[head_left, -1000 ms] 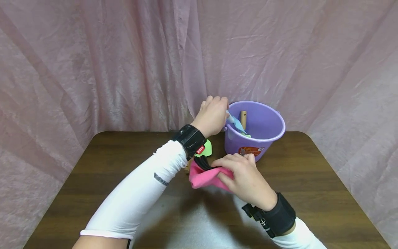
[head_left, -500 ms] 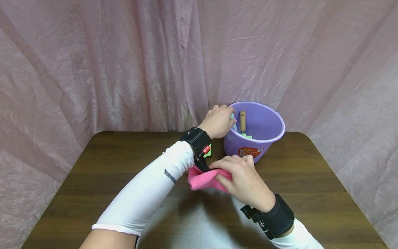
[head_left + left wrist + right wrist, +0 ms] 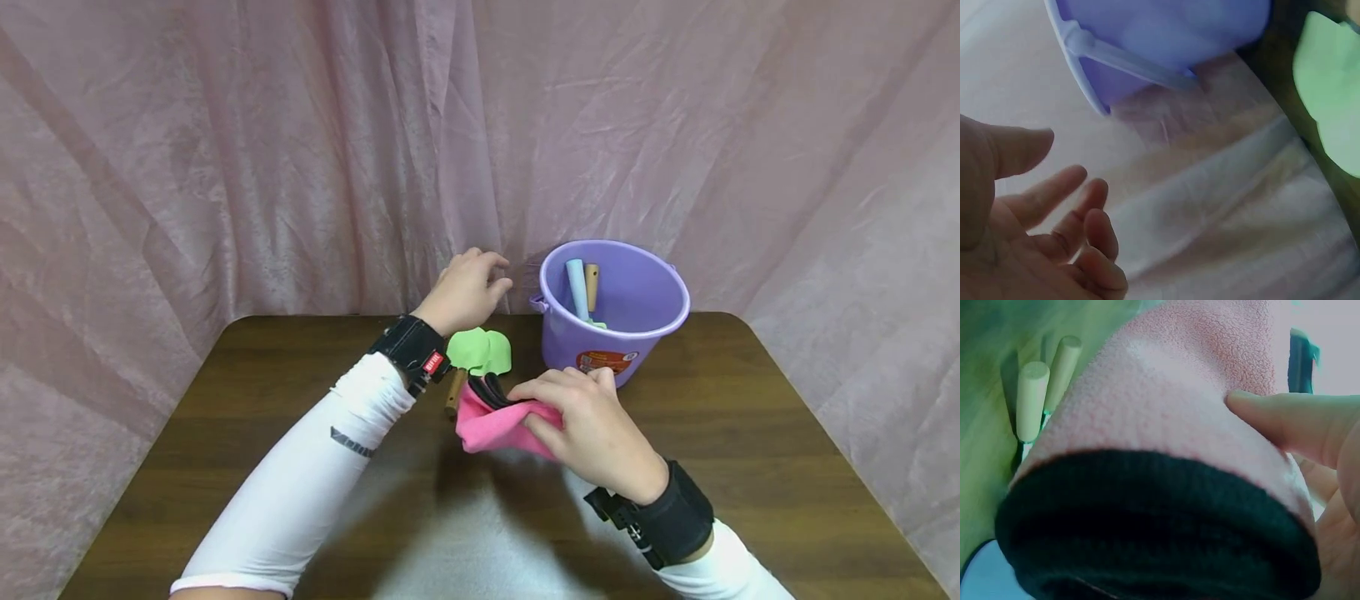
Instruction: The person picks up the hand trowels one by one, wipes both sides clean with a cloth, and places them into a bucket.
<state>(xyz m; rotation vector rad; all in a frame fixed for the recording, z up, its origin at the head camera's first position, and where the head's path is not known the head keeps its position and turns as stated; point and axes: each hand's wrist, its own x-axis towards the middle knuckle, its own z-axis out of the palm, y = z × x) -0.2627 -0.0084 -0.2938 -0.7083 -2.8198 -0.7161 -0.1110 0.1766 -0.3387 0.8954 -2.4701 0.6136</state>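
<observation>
The left hand (image 3: 467, 290) hangs above the table's (image 3: 225, 400) far edge, just left of the bucket (image 3: 637, 346), with its fingers loosely spread and nothing in them; the left wrist view shows the same relaxed, empty palm (image 3: 1016, 250). Below it lie green trowels (image 3: 480, 352) with wooden handles (image 3: 1044, 381), flat on the wood and half tucked behind the glove (image 3: 498, 427). The pink glove with its black cuff (image 3: 1147, 531) sits near the table's middle, and the right hand (image 3: 592, 429) grips it, thumb pressing into the fleece and fingers curled over the top. To the right, the purple bucket stands upright near the back edge, with a blue handle (image 3: 576, 287) and a wooden one (image 3: 592, 286) leaning inside.

The likely risks: the glove is soft and could fold or slip out of a one-sided pinch, and an arm swinging past the rim could knock the light bucket, tipping the tools. The trowels' handles are partly hidden, so a blind reach might nudge them away.
</observation>
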